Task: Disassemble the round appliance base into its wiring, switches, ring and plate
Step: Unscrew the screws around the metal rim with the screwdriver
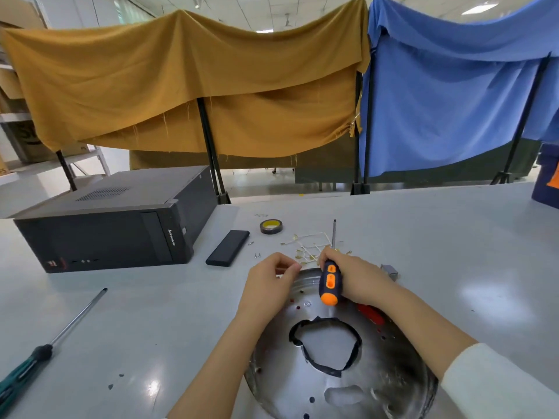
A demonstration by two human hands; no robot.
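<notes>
On the table (423, 237), under both hands, lies the round metal plate (341, 385). Right hand (354, 276) fingers grip an orange-and-blue screwdriver (329, 282), shaft pointing away. Left hand (272, 276) fingers pinch something small, too small to tell. Just beyond the fingertips lie loose wires (308, 246)

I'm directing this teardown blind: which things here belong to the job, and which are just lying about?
In the job: round metal plate; orange-and-blue screwdriver gripped by the right hand; left hand pinching something small; loose wires with brass terminals.

Lying about: computer case; tape roll; black slab; green screwdriver.
</notes>
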